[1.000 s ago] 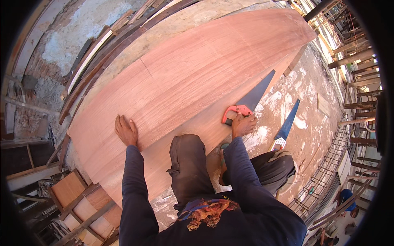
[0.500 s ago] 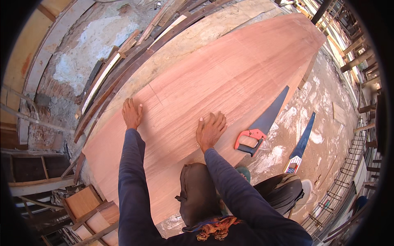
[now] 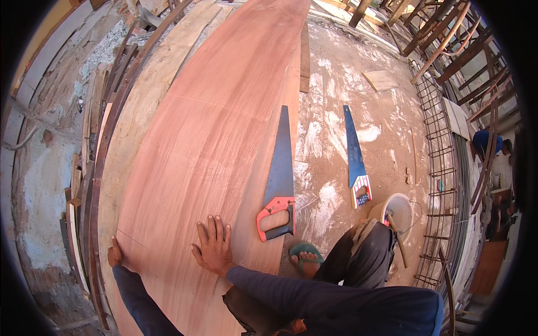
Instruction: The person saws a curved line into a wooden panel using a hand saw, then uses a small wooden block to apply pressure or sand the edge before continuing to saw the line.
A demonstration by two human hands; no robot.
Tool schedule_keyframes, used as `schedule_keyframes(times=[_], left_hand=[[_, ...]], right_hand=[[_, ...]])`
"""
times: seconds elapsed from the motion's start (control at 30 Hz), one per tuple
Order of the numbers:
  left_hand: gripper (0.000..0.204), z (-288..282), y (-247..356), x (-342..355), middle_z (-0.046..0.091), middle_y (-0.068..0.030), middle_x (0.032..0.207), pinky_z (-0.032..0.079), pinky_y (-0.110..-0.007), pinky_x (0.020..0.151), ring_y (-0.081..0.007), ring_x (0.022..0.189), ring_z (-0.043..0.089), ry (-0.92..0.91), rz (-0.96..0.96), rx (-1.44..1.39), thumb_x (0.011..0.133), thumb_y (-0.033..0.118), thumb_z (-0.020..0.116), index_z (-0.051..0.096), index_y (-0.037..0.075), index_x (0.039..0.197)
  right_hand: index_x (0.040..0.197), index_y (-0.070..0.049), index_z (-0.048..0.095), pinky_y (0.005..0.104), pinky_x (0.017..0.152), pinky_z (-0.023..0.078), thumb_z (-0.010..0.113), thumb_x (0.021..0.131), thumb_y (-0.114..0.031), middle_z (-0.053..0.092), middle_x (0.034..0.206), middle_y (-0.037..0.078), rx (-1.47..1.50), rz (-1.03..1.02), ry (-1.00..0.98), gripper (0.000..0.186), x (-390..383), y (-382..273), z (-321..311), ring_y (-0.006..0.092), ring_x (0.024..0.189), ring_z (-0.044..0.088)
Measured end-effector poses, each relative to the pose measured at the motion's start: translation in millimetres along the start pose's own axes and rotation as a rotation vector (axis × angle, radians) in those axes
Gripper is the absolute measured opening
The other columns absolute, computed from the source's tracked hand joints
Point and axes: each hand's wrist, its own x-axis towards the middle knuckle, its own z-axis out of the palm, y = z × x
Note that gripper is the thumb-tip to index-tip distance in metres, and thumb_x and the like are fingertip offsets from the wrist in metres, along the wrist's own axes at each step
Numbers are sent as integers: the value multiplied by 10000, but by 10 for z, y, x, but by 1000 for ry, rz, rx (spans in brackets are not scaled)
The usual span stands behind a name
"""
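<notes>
A long reddish plywood sheet [image 3: 190, 151] stretches away in front of me, with another board edge showing under its right side. My right hand [image 3: 216, 246] lies flat on it, fingers spread and holding nothing. At the sheet's left edge is my left hand [image 3: 115, 255], close to a thin drawn line across the wood. One finger of it points forward; the others are partly hidden. A handsaw with a red and black handle [image 3: 276, 215] rests on the sheet's right part, blade pointing away. A second handsaw with a striped, starred handle [image 3: 358, 190] lies on the floor.
A white bucket [image 3: 397, 210] with a wooden-handled tool stands beside my knee. My sandalled foot [image 3: 306, 259] is right of the sheet. Long timber strips [image 3: 101, 168] lie along the left. A steel rebar cage [image 3: 440, 162] runs along the right. Another person [image 3: 486, 144] bends at the far right.
My view has turned right, so the sheet now runs more straight ahead and the bucket shows fully. Both hands stay at the sheet; the left is now at its edge with fewer fingers visible.
</notes>
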Motion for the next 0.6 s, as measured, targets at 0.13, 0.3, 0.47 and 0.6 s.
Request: schedule_keyframes(times=[0.13,0.3,0.47,0.6], left_hand=[[973,-64,-40,89,497,-326,1400,349,-424,1112,-356,1320,505,-210,-76,-245,899,737,363,501,-104,1369],[934,5,-80,96,515,-307,1374,356,-416,1096,-342,1287,512,-158,-56,-170,912,710,376,516,-104,1348],[895,-12,-48,26,532,-288,1348,363,-407,1080,-327,1255,519,-151,-27,-124,925,684,389,531,-103,1327],[864,-52,103,-173,547,-273,1327,368,-401,1067,-315,1229,524,-120,23,-135,935,662,400,542,-103,1310]], right_hand=[[1466,-51,410,628,1108,257,548,919,-441,318,1518,253,42,-17,30,686,11,15,-56,426,1433,253],[1465,-55,421,615,1111,257,554,915,-444,337,1515,255,78,-11,49,686,-10,54,-60,411,1435,268],[1466,-57,426,601,1122,246,563,909,-450,339,1525,243,126,21,58,695,-18,75,-14,391,1437,279],[1481,-62,413,593,1133,228,546,914,-470,330,1538,243,98,0,53,712,-56,76,41,388,1452,267]])
